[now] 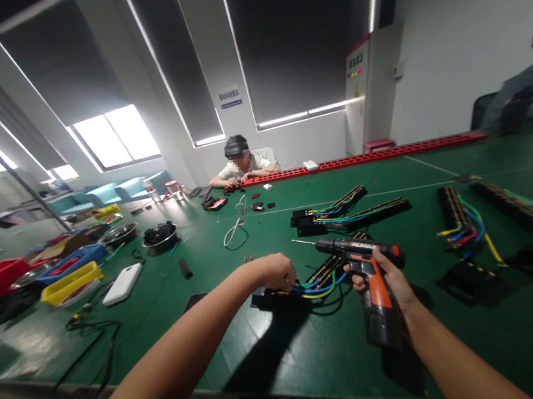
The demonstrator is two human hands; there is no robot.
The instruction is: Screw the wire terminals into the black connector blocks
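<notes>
My right hand point(394, 277) is wrapped round the handle of an orange and black cordless drill point(377, 286). The drill's long thin bit points left, held above the table. My left hand point(274, 271) is closed, its fingertips bent down over a black block point(277, 300) with blue, green and yellow wires point(322, 290). What those fingers pinch, if anything, is hidden. The wires run from the block to a black strip point(331, 269) with brass-coloured parts, partly behind the drill. A few small copper-coloured pieces point(248, 259) lie just beyond my left forearm.
More wired black strips lie beyond the drill point(355, 216) and at right point(453, 210). At left are a yellow bin point(71, 284), a blue bin point(71, 263), a metal bowl point(161, 244), a white power bank point(122, 284) and black cable. Across the green table point(204, 351), a person leans over small parts.
</notes>
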